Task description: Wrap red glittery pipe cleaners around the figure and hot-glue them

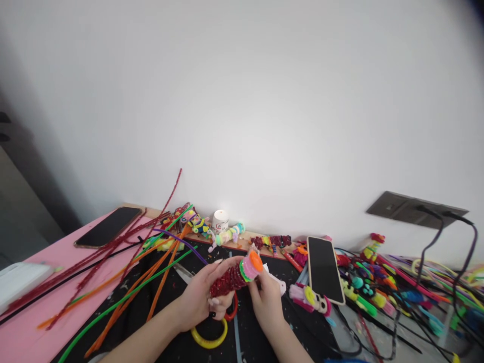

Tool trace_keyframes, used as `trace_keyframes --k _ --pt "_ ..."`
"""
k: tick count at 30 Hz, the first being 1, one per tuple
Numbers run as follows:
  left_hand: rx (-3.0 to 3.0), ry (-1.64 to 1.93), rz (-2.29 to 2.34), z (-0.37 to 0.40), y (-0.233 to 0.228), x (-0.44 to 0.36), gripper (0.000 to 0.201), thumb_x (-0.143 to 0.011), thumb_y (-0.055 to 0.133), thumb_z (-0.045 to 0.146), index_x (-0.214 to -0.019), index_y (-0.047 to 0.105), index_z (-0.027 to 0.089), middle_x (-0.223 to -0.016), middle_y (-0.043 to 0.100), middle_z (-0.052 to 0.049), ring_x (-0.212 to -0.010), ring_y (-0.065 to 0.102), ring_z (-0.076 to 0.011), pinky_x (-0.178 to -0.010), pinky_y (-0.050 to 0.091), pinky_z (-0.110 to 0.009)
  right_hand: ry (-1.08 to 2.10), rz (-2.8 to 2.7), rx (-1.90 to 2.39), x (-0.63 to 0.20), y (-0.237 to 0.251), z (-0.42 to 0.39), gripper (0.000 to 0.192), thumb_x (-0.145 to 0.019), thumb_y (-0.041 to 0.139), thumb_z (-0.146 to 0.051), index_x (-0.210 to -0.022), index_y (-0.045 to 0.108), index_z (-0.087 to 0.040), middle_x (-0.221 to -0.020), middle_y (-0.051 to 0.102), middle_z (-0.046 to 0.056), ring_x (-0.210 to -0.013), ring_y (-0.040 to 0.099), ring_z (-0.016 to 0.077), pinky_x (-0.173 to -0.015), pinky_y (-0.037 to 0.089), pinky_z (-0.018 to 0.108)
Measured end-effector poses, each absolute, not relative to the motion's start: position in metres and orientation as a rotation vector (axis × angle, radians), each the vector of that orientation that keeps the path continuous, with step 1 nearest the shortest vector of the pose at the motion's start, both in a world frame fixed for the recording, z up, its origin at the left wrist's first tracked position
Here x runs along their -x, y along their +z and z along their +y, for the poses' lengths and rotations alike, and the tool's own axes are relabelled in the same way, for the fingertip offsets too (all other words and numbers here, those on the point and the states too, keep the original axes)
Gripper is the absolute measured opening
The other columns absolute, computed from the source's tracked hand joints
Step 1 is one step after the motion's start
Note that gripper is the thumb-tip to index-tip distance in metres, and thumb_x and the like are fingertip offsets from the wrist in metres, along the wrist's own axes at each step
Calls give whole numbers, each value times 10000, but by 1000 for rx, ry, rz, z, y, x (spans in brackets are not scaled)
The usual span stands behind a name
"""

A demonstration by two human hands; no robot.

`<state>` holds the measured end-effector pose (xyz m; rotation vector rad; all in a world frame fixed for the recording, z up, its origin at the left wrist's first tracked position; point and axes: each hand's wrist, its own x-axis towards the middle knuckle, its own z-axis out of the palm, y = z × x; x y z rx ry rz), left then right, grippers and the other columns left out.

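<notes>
Fingers (227,263) of the left hand (193,298): closed about a red tinsel piece (229,282), taken here as the clock's centre. Fingers of the right hand (269,301): curled close at its banded end; whether they grip it or merely rest there, the view does not tell. Condition of piece: red winding in place, a green band (245,272) and pink band (250,267) above it, an orange disc (256,261) capping the end; judged well advanced in the body, with detail apparently outstanding, no eyes or limbs showing on the visible side. Surroundings, left to right: dark phone (108,227), ten o'clock; loose green pipe cleaner (124,297), between eight and nine; scissors, yellow handle (209,342), seven; white paper cup (220,221), between eleven and twelve; pink figure with eyes (309,298), seemingly complete, between three and four; pale-edged phone (327,269), three; heap of coloured pipe-cleaner pieces (368,285), three, farther out.
</notes>
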<state>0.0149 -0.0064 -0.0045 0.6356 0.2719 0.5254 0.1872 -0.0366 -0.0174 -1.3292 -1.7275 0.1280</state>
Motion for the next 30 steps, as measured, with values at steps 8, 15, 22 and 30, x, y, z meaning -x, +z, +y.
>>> trace_keyframes --k 8,15,22,30 --pt "-857 730 371 -9 -10 -18 538 -763 429 285 -1297 428 216 -510 361 72 -412 225 -77 -412 221 -203 98 -1697 1303 -189 -21 -37 135 -793 432 -124 -759 545 -190 -642 604 23 -538 565 166 -506 445 236" --pt "-934 748 430 -10 -4 -19 546 -725 457 305 -1258 463 185 -500 372 69 -397 220 -69 -393 248 -199 177 -1701 1297 -192 -26 -37 172 -763 428 -105 -794 575 -188 -672 629 32 -593 608 179 -521 460 241" --pt "-944 756 471 -9 -7 -20 532 -706 479 299 -1222 521 179 -514 399 56 -397 231 -62 -388 241 -192 268 -1711 1206 -194 -25 -37 247 -760 413 -81 -873 600 -197 -745 659 34 -734 649 187 -606 496 251" --pt "-963 745 440 -8 -11 -19 595 -709 488 322 -1276 533 150 -506 397 50 -396 233 -63 -386 254 -195 353 -1662 1216 -193 -32 -35 256 -765 454 -85 -925 626 -186 -837 688 61 -769 655 193 -684 513 282"
